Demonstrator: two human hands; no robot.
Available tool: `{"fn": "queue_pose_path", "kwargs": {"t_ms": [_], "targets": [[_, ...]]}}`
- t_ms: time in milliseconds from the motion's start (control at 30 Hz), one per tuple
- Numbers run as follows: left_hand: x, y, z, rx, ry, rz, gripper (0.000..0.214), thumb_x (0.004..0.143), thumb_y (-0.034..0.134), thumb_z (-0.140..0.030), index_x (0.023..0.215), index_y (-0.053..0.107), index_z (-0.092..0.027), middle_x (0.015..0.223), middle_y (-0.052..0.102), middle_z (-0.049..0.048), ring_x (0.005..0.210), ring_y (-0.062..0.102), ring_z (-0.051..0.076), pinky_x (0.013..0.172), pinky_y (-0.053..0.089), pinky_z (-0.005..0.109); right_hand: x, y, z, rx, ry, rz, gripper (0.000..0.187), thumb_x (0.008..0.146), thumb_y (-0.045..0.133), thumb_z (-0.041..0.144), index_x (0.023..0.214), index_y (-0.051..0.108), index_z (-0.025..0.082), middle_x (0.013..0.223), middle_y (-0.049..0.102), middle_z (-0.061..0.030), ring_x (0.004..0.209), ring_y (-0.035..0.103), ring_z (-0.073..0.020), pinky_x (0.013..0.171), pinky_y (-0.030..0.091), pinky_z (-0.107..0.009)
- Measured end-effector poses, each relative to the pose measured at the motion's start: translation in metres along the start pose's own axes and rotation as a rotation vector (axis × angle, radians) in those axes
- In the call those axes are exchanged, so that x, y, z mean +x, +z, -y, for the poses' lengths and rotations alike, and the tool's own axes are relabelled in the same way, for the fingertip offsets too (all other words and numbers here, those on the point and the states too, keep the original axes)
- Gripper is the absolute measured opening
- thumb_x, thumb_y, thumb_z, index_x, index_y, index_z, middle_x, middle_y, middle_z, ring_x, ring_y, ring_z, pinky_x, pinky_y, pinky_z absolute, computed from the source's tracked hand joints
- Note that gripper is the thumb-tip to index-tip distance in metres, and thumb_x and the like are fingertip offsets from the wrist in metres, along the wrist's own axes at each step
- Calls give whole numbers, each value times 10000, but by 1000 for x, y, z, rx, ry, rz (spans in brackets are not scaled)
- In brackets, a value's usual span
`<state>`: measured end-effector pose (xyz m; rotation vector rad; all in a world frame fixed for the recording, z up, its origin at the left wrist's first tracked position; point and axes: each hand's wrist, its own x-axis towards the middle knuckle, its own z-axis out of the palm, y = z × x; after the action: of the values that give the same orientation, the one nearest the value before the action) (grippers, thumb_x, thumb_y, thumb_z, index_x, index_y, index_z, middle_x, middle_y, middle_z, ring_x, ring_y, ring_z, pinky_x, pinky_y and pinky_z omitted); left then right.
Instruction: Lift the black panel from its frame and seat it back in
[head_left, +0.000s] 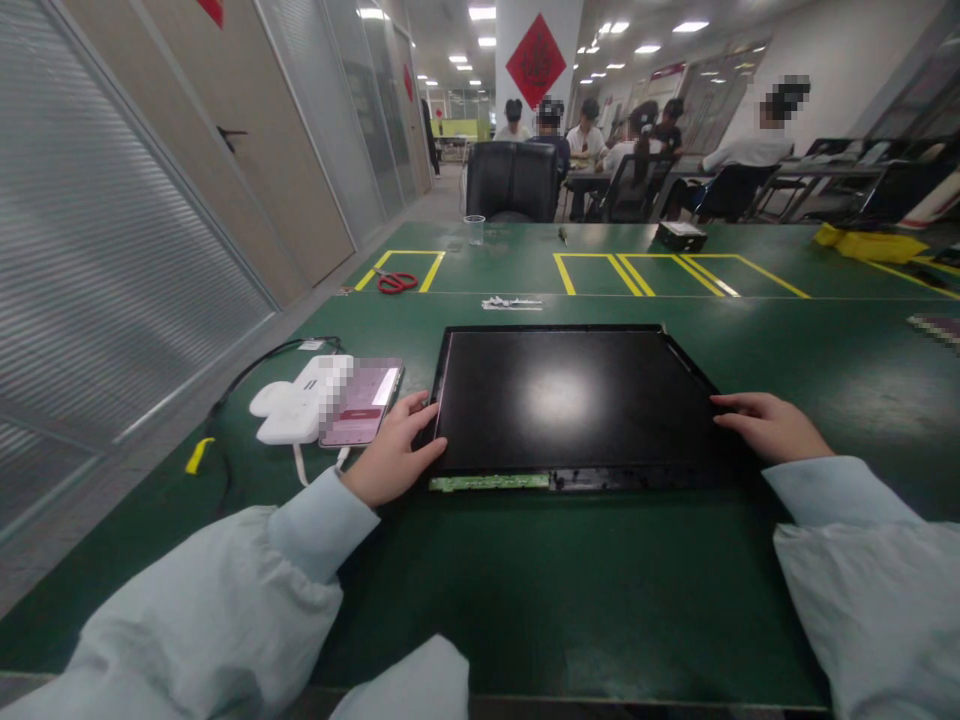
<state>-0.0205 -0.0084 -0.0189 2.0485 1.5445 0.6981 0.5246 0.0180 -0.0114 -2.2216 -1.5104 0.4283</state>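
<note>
A black LCD screen panel (510,400) lies face up on the green table, its glossy face reflecting a bright spot. Along its near edge runs a strip of green circuit board (491,482). My left hand (394,450) grips the panel's left edge, thumb over the near part and fingers along the side. At the opposite edge, my right hand (776,425) pinches the side between thumb and fingers. How far the fingertips reach under the panel is hidden.
Left of the panel are a phone (364,405), a white power strip (300,405) and black cable. Beyond lie red-handled scissors (397,282), small white strips (511,303), a clear cup (475,230) and a black box (681,236). Several people sit at tables behind.
</note>
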Motion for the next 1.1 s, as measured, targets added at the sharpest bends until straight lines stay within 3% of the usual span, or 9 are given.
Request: {"fn": "queue_pose_path", "kwargs": {"t_ms": [200, 300, 400, 500, 800, 1100], "targets": [[-5, 4, 3, 82, 82, 7, 603, 993, 628, -422, 1547, 624, -186, 1688, 486, 221, 1592, 460, 431, 1304, 361, 651, 5, 2, -10, -62, -40, -21, 450, 706, 666, 421, 1050, 868, 213, 765, 753, -57, 774, 709, -288, 718, 536, -397], [-8, -1, 2, 67, 115, 20, 673, 986, 678, -484, 1587, 583, -198, 1717, 447, 232, 1610, 431, 441, 1292, 375, 664, 7, 5, -16, -85, -80, -44, 461, 707, 641, 450, 1039, 866, 222, 878, 779, -77, 836, 720, -301, 780, 563, -422], [-9, -8, 4, 68, 181, 23, 650, 934, 768, -522, 1504, 671, -226, 1713, 465, 226, 1588, 460, 462, 1262, 412, 685, 8, 9, -21, -97, -118, -61, 485, 705, 621, 474, 1041, 859, 217, 1101, 800, -114, 963, 728, -320, 885, 577, -451], [-6, -13, 7, 70, 280, 47, 567, 908, 813, -526, 1399, 759, -248, 1669, 549, 208, 1519, 551, 460, 1235, 456, 680, 7, 12, -24, -110, -137, -68, 543, 705, 601, 502, 1071, 855, 191, 1187, 787, -147, 1038, 723, -345, 948, 577, -475], [-5, -21, 6, 131, 363, 57, 433, 899, 843, -521, 1258, 839, -279, 1554, 700, 148, 1349, 722, 395, 1147, 577, 590, 9, 16, -28, -138, -150, -86, 549, 734, 577, 510, 1097, 846, 199, 1201, 781, -155, 1066, 725, -353, 979, 580, -495], [-7, -22, 0, 149, 395, 81, 362, 957, 786, -470, 1249, 836, -262, 1510, 739, 142, 1362, 726, 371, 1149, 588, 548, 10, 15, -31, -146, -163, -87, 503, 746, 595, 499, 1076, 846, 214, 1168, 788, -135, 1071, 728, -342, 980, 580, -470]]}}
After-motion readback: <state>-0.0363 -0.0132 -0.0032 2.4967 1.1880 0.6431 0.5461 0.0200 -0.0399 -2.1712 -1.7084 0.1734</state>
